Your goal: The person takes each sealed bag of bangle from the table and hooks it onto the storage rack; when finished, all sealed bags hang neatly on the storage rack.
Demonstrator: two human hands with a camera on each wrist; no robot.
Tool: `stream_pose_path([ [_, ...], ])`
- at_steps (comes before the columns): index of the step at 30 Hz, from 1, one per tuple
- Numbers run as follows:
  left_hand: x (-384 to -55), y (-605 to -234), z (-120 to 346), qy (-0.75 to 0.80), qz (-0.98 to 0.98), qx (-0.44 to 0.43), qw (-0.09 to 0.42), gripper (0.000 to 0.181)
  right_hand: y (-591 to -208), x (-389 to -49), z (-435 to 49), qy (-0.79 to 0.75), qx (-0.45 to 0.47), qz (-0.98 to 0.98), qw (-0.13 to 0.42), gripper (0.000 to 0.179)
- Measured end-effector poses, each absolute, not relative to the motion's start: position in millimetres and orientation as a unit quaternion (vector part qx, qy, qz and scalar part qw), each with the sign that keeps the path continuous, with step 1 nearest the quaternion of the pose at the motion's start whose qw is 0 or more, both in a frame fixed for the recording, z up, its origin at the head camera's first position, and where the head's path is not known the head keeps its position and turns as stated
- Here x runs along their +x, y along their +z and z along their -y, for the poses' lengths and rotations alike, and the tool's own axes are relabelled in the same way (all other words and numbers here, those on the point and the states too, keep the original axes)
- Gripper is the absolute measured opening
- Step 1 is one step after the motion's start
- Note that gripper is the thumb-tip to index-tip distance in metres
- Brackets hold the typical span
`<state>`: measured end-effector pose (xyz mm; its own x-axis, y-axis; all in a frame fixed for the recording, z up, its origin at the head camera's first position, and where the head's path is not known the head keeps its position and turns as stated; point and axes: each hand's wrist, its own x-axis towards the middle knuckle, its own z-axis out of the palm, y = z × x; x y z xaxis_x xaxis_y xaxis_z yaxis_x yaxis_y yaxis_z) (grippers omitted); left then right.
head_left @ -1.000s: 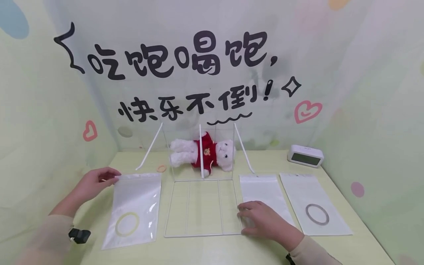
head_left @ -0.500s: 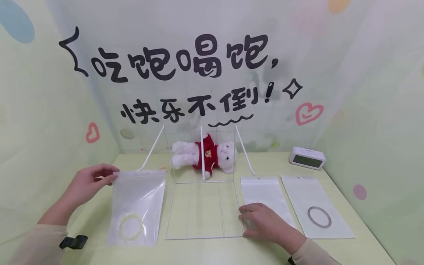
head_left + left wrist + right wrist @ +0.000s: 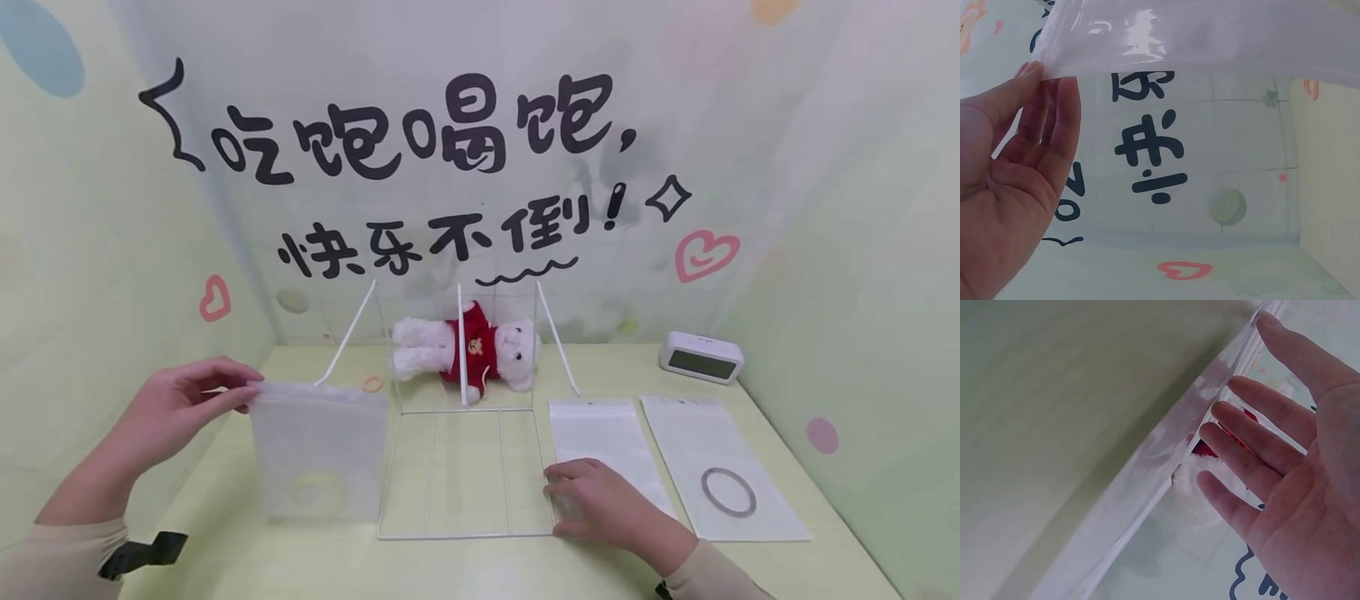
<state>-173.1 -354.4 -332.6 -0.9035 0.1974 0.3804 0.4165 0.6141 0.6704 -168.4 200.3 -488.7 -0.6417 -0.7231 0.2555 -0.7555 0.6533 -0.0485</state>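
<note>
My left hand (image 3: 168,408) pinches the top left corner of a clear zip bag (image 3: 322,437), which hangs tilted above the table's left side. A blurred yellow ring shows on the bag's lower part. In the left wrist view, thumb and fingertips hold the edge of the bag (image 3: 1210,37). My right hand (image 3: 611,504) rests at the right side of a white wire rack (image 3: 465,537), beside a white zip bag (image 3: 596,429). Its fingers are extended in the right wrist view, near a bag edge (image 3: 1129,487). Whether they touch the rack is unclear.
Another white bag (image 3: 693,442) with a grey ring print lies farther right. White prongs (image 3: 461,350) rise from the rack. Behind them a plush bear (image 3: 513,354) in red lies on its side. A white digital clock (image 3: 701,358) sits at the back right, a small orange ring left of the bear.
My left hand has lifted the clear zip bag off the table, drawing it slightly up and toward me; its lower end now hangs. The right hand has stayed in place.
</note>
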Motion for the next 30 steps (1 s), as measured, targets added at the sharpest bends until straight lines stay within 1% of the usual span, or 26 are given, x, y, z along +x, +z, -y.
stream_pose_path([
  [3, -167.8, -323.1, 352.0, -0.407, 0.876, -0.206, 0.153, 0.021, -488.8, -169.1, -201.1, 0.072, 0.412, 0.901, 0.115, 0.046],
  [7, -163.0, -314.9, 350.2, -0.4, 0.867, -0.246, 0.164, 0.028, -488.5, -169.6, -201.9, 0.068, 0.411, 0.901, 0.117, 0.046],
  [14, -157.8, -306.4, 348.2, -0.417, 0.846, -0.278, 0.184, 0.037, -488.3, -169.4, -201.7, 0.069, 0.407, 0.905, 0.103, 0.045],
  [18, -153.3, -300.3, 346.2, -0.453, 0.822, -0.294, 0.181, 0.035, -488.5, -169.9, -200.0, 0.069, 0.401, 0.909, 0.093, 0.045],
  [23, -148.0, -293.3, 342.1, -0.53, 0.75, -0.359, 0.167, 0.036, -487.7, -168.4, -198.4, 0.072, 0.398, 0.91, 0.088, 0.045],
  [25, -145.3, -289.3, 340.0, -0.539, 0.738, -0.369, 0.168, 0.04, -487.1, -167.6, -198.3, 0.073, 0.399, 0.91, 0.089, 0.045],
  [30, -140.6, -279.7, 336.9, -0.562, 0.719, -0.37, 0.173, 0.04, -485.7, -167.6, -198.9, 0.069, 0.398, 0.91, 0.088, 0.046],
])
